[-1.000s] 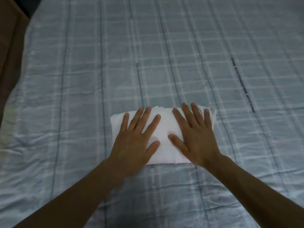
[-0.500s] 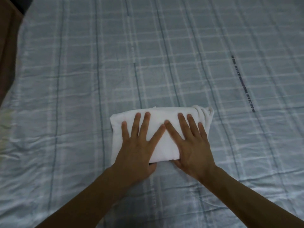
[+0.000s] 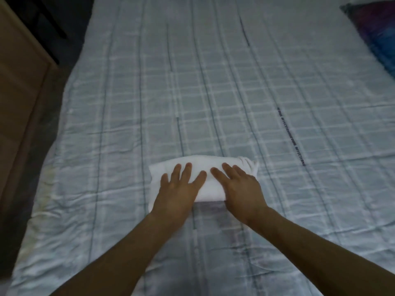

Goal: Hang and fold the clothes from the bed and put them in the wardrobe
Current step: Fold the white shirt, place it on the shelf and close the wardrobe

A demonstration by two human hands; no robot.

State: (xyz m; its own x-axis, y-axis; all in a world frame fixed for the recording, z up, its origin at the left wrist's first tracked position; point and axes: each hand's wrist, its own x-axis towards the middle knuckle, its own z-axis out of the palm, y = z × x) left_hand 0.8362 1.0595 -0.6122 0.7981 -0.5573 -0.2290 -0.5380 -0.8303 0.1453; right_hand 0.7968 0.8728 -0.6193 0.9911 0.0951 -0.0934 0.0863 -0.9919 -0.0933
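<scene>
A white garment [image 3: 208,165], folded into a small thick rectangle, lies on the bed [image 3: 213,92] near the middle of its width. My left hand [image 3: 177,191] rests flat on the left half of it, fingers straight and spread. My right hand [image 3: 239,189] lies flat on the right half, fingers pointing up and to the left. The near edge of the fold shows between my hands, slightly lifted. Its bunched end sticks out at the right.
The bed has a pale blue checked cover with a line of dark print [image 3: 291,137] at the right. A dark blue and purple pillow [image 3: 378,28] lies at the far right corner. Brown wooden furniture [image 3: 19,99] stands beside the bed's left edge, across a dark floor gap.
Both hands have slid back toward me over the garment, and its near edge now lifts slightly between them. The view has tilted up, showing more of the bed and the pillow.
</scene>
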